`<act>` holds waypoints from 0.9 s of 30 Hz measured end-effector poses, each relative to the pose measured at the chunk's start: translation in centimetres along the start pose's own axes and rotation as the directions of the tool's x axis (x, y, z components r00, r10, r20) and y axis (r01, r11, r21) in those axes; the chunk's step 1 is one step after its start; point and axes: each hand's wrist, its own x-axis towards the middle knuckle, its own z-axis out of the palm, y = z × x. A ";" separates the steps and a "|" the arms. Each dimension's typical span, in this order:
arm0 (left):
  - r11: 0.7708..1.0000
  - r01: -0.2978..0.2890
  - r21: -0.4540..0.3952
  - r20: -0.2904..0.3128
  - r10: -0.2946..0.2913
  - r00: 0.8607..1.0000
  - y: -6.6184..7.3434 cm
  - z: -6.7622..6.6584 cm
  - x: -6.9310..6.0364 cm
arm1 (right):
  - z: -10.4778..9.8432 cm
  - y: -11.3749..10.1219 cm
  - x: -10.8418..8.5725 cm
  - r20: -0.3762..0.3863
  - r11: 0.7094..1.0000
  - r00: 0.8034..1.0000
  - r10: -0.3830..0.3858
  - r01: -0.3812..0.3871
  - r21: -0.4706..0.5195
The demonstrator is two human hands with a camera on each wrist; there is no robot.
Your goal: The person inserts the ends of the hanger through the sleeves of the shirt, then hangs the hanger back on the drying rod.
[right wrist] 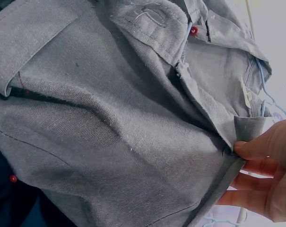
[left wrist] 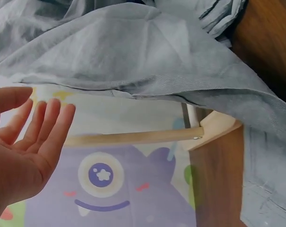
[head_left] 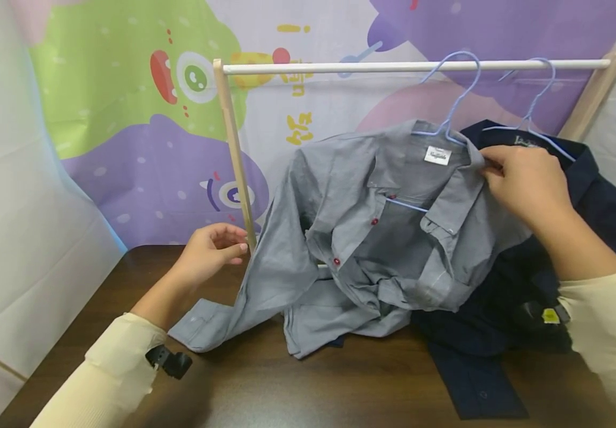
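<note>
A grey button-up shirt (head_left: 340,196) with red buttons hangs on a light blue hanger (head_left: 460,98) hooked over the white rod. My right hand (head_left: 527,178) pinches the shirt at its collar and shoulder; in the right wrist view the thumb and fingers (right wrist: 256,151) grip that cloth. My left hand (head_left: 211,252) is near the rack's left post, beside the grey sleeve. In the left wrist view its fingers (left wrist: 50,123) are loosely spread and hold nothing, just apart from the cloth.
A dark navy shirt (head_left: 607,196) hangs on a second blue hanger (head_left: 540,98) at the right, its sleeve on the brown table (head_left: 340,392). The rack has a white rod (head_left: 329,67) and wooden posts (head_left: 235,142). A cartoon-printed backdrop (head_left: 126,89) stands behind.
</note>
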 end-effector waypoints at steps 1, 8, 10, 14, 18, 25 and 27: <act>1.000 -0.006 0.001 -0.020 0.006 1.000 0.1 0.0 0.2 | -0.1 0.1 0.0 0.000 1.000 1.000 0.000 0.000 -0.003; 0.999 -0.038 -0.001 -0.120 0.037 0.992 1.5 -0.9 1.4 | -0.9 0.8 0.4 0.033 0.999 0.999 0.033 -0.033 -0.019; 0.998 -0.060 0.035 -0.130 0.064 0.989 2.0 -1.3 1.9 | -1.2 0.9 0.6 0.048 0.999 0.998 0.038 -0.036 -0.032; 0.986 -0.100 0.132 -0.182 0.123 0.976 2.7 -1.9 2.9 | -1.8 1.3 1.1 0.063 0.998 0.998 0.027 -0.023 -0.064; 0.973 -0.088 0.213 -0.270 0.145 0.952 3.4 -2.1 4.1 | -2.4 1.4 1.6 0.029 0.995 1.000 0.007 -0.004 -0.095; 0.988 -0.034 0.148 -0.328 0.081 0.941 4.3 -1.9 5.9 | -3.4 1.9 3.0 0.004 0.990 1.000 0.021 -0.020 -0.137; 0.992 -0.028 0.123 -0.307 0.065 0.949 4.4 -1.8 6.3 | -3.6 2.1 3.5 0.025 0.989 0.999 0.044 -0.040 -0.146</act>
